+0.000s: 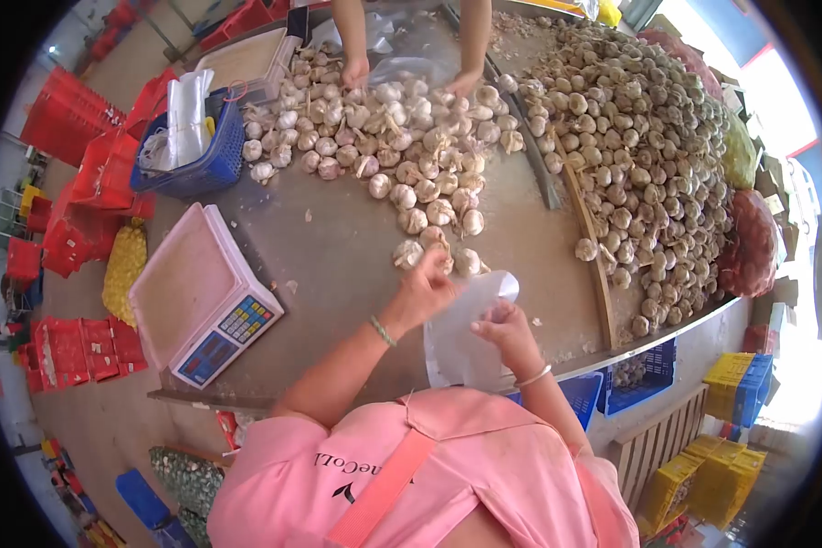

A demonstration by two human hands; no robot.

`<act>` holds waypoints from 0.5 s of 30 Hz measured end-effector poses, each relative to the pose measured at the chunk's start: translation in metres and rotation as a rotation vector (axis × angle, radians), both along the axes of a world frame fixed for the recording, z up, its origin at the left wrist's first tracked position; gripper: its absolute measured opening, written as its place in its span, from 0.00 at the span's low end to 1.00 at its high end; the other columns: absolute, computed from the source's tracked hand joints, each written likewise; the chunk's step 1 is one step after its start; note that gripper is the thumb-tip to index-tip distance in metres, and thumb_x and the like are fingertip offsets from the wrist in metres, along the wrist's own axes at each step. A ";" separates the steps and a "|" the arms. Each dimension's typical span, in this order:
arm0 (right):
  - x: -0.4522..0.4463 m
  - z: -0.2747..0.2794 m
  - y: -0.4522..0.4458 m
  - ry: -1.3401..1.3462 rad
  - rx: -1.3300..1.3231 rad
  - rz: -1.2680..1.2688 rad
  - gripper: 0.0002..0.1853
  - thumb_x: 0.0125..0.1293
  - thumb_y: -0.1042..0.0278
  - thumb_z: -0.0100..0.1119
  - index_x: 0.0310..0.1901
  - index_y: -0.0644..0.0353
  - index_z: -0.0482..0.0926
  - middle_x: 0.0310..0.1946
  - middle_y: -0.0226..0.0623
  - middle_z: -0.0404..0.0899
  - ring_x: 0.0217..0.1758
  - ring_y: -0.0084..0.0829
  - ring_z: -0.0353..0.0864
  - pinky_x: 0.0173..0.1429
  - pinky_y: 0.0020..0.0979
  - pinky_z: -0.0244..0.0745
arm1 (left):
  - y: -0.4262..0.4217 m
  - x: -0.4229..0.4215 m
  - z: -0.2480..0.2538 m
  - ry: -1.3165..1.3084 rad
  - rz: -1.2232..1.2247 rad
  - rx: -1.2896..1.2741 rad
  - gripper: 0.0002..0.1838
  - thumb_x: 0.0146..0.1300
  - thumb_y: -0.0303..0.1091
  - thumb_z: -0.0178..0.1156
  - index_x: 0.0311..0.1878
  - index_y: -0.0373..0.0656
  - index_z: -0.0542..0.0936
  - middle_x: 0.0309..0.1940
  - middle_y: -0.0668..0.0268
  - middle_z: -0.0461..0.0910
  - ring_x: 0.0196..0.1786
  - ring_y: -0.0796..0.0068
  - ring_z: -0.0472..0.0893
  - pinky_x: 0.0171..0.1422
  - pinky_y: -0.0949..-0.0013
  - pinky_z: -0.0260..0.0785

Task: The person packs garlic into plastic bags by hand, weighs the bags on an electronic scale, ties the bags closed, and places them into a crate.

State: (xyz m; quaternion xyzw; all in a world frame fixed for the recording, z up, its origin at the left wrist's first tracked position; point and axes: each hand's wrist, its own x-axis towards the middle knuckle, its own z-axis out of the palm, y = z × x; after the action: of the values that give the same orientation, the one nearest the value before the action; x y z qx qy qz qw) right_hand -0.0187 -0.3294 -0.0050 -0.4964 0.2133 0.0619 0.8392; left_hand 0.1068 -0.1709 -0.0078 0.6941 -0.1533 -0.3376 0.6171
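Note:
My left hand (422, 290), with a green band at the wrist, has its fingers closed around a garlic bulb (437, 245) just above the tabletop. Single bulbs lie on either side of it, one garlic bulb (407, 254) to the left and another (467, 263) to the right. A clear plastic bag (466, 333) hangs in front of my body, pinched near its upper edge by my right hand (510, 336). Its mouth is close to my left hand. Beyond my hands spreads a loose heap of whitish garlic bulbs (374, 137).
A digital scale (201, 297) stands at left, with a blue basket (192, 169) of plastic bags behind it. Across the table a co-worker's hands (354, 73) touch the garlic. A wooden strip (589, 247) borders the large garlic pile (648, 155) at right.

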 end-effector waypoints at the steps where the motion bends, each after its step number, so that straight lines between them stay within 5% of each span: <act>1: 0.004 0.003 0.014 -0.002 -0.056 0.016 0.09 0.48 0.82 0.65 0.31 0.62 0.77 0.26 0.25 0.76 0.31 0.17 0.73 0.34 0.20 0.70 | 0.002 -0.023 0.006 0.142 0.022 -0.107 0.29 0.52 0.34 0.67 0.56 0.38 0.66 0.32 0.70 0.76 0.34 0.80 0.74 0.38 0.77 0.68; 6: 0.004 0.018 0.049 -0.135 -0.239 0.168 0.11 0.46 0.82 0.66 0.33 0.62 0.76 0.29 0.24 0.75 0.33 0.17 0.73 0.36 0.20 0.72 | 0.025 -0.072 0.019 0.450 0.219 -0.445 0.19 0.56 0.25 0.61 0.51 0.38 0.70 0.32 0.69 0.77 0.34 0.84 0.76 0.37 0.80 0.70; 9: 0.000 0.031 0.048 -0.167 0.174 0.395 0.13 0.44 0.84 0.66 0.33 0.61 0.77 0.28 0.23 0.75 0.32 0.18 0.73 0.37 0.21 0.71 | 0.048 -0.087 0.049 0.474 0.194 -0.500 0.16 0.57 0.26 0.60 0.49 0.39 0.72 0.33 0.69 0.78 0.34 0.83 0.77 0.39 0.79 0.70; 11: -0.008 0.056 0.058 -0.077 0.213 0.241 0.14 0.44 0.84 0.66 0.34 0.61 0.77 0.29 0.23 0.76 0.31 0.19 0.74 0.37 0.22 0.71 | 0.065 -0.091 0.047 0.423 0.245 -0.485 0.17 0.54 0.24 0.61 0.48 0.40 0.73 0.32 0.72 0.78 0.33 0.84 0.77 0.36 0.78 0.70; 13: -0.006 0.021 0.042 -0.166 -0.431 0.139 0.08 0.46 0.83 0.63 0.30 0.61 0.78 0.26 0.29 0.79 0.28 0.23 0.76 0.33 0.28 0.72 | 0.103 -0.082 0.032 -0.041 0.168 -0.172 0.19 0.49 0.21 0.59 0.47 0.40 0.73 0.27 0.69 0.78 0.29 0.81 0.77 0.32 0.73 0.69; 15: 0.002 -0.007 -0.005 -0.073 -1.391 0.068 0.05 0.44 0.80 0.56 0.24 0.58 0.77 0.22 0.38 0.78 0.24 0.35 0.77 0.29 0.32 0.71 | 0.147 -0.061 0.035 -0.607 0.183 0.595 0.20 0.45 0.22 0.57 0.46 0.39 0.74 0.22 0.64 0.77 0.25 0.73 0.77 0.29 0.66 0.68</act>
State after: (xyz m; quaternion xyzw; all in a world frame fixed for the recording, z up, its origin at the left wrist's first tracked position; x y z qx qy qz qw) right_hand -0.0171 -0.3339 -0.0123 -0.9268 0.1594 -0.0798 0.3305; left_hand 0.0456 -0.0240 0.0271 0.9201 -0.1620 -0.0915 0.3446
